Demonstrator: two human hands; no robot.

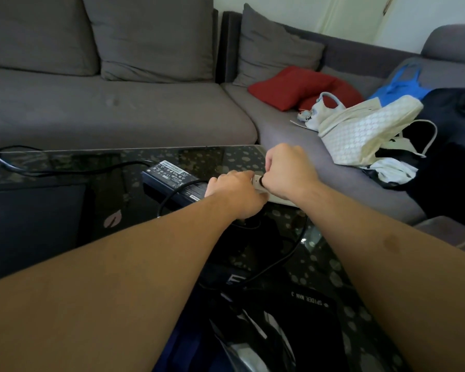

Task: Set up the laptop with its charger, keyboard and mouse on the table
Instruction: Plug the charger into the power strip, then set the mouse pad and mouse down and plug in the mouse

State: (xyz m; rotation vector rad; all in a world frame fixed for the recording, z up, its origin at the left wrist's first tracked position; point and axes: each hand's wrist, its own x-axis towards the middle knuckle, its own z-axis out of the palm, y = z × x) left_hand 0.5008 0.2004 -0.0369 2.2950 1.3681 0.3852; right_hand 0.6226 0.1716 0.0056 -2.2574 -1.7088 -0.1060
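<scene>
Centrally, black label-topped charger (pixel 175 181) on table (pixel 65 167).

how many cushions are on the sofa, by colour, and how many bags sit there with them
Grey cushions: 2, one on the left section of the sofa and one in the corner
Red cushions: 1
White bags: 2, a small handbag and a checked tote
Blue bags: 1
Total: 6

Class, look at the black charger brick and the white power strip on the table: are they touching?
Cannot tell. In the head view the left hand covers the space between the charger brick and the white power strip.
</scene>
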